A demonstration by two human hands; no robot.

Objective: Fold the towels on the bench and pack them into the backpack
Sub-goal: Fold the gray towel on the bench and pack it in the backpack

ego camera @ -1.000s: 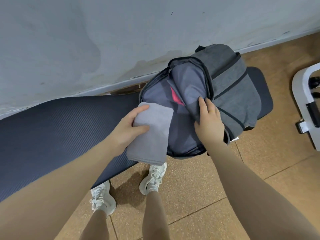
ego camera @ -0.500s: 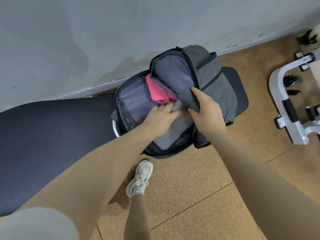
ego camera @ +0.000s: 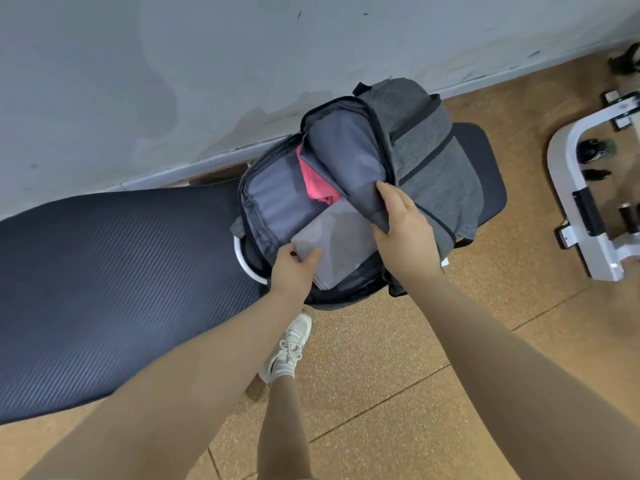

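**Grey towel being packed into backpack**

The folded grey towel (ego camera: 334, 245) is being lodged in the open backpack (ego camera: 433, 161), below a pink item (ego camera: 317, 185). Its near corner is being pinched by the left hand (ego camera: 294, 271). The flap is being gripped and held back by the right hand (ego camera: 403, 225), just beside. Next move, judged: towel being pushed deeper, then released.

Left hand (ego camera: 294, 271) pinches the grey towel (ego camera: 332, 242) inside the backpack (ego camera: 433, 161); right hand (ego camera: 405, 226) holds the flap (ego camera: 346, 154) open.
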